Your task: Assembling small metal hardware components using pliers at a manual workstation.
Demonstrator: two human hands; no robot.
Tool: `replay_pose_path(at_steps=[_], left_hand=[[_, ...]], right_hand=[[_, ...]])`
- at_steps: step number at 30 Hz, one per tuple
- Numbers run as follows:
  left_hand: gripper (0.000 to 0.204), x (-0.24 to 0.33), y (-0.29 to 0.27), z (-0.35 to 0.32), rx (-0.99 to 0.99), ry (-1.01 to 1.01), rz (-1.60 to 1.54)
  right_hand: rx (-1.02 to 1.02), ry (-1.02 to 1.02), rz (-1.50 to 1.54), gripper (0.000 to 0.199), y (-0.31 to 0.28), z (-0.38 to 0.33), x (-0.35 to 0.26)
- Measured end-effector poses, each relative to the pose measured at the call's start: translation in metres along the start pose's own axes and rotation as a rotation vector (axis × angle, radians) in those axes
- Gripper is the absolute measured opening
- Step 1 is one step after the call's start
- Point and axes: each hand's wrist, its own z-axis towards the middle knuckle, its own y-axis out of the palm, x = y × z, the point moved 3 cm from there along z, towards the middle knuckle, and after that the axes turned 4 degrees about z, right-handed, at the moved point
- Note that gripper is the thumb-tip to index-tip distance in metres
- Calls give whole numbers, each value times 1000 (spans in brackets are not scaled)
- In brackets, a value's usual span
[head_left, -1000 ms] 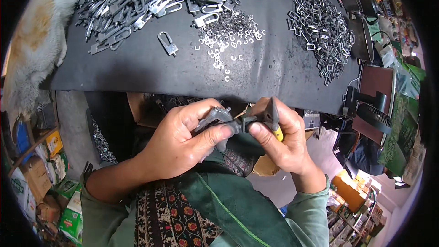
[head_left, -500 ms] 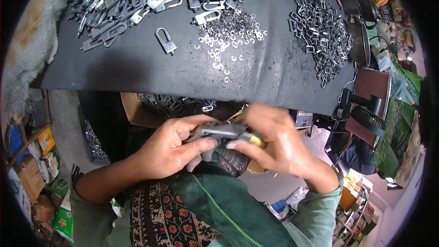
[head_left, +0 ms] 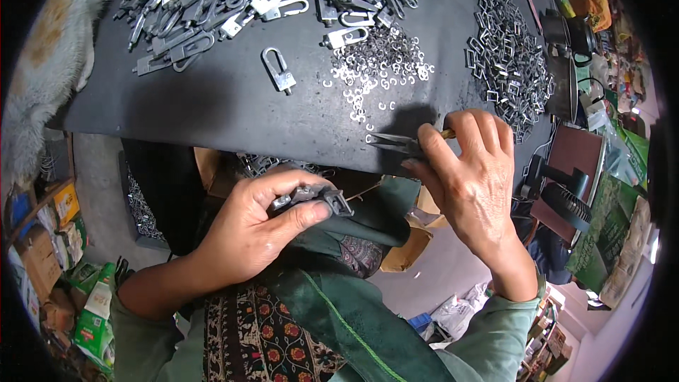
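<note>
My left hand [head_left: 251,230] is closed around dark metal pieces [head_left: 308,194], with a rectangular frame sticking out past the thumb. It is held just off the table's near edge. In my right hand [head_left: 470,170] is a pair of needle-nose pliers [head_left: 397,143], mostly hidden by the fingers. Its slim jaws lie low over the black table [head_left: 240,117], by a small C-shaped ring [head_left: 369,139] at the near end of the ring heap [head_left: 378,64]. A single U-shaped metal shackle piece [head_left: 278,71] lies left of that heap.
A large pile of shackle pieces [head_left: 201,0] covers the far left. Rectangular metal frames [head_left: 506,64] are heaped at the right. White-and-orange animal fur [head_left: 53,64] borders the left edge. A black fan [head_left: 566,201] stands at right; a cardboard box [head_left: 205,170] sits below the table edge.
My right hand has moved away from my left, up and right, carrying the pliers to the rings on the table. My left hand keeps hold of the metal pieces.
</note>
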Motion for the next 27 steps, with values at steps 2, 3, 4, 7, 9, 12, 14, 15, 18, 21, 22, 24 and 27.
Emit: replay_pose_path(at_steps=[2, 3, 4, 7, 9, 12, 14, 15, 18, 21, 22, 24, 27], left_hand=[[19, 3, -1, 0, 55, 138, 114], [19, 4, -1, 1, 58, 137, 114], [20, 5, -2, 1, 60, 152, 125], [20, 12, -4, 3, 62, 180, 149], [21, 14, -4, 5, 10, 12, 31], [21, 11, -2, 6, -19, -37, -12], [22, 10, -1, 7, -26, 33, 17], [22, 10, -1, 7, -25, 31, 19], [23, 13, -1, 9, -52, 17, -32], [21, 14, -1, 9, -59, 67, -34], [20, 15, -1, 10, -65, 93, -36], [20, 17, -1, 8, -62, 62, -26], [18, 28, -1, 5, -102, 30, -9]], right_hand=[[-13, -11, -15, 45, 0, 1, 0], [-20, -17, -22, 45, 0, 2, -1], [-20, -19, -20, 45, -1, 2, 0], [-33, -110, 111, 43, -8, 1, 1], [-21, -154, 179, 43, -7, 1, -1], [10, -238, 311, 43, -4, 0, -3], [39, -250, 358, 43, -1, 0, -4], [54, -256, 381, 42, 0, 0, -5], [55, -257, 401, 37, 0, 2, -4], [70, -271, 389, 36, -3, 5, -4], [85, -285, 364, 38, -6, 5, -4], [100, -296, 337, 39, -8, 4, -5], [109, -281, 304, 35, -8, -6, -8]])
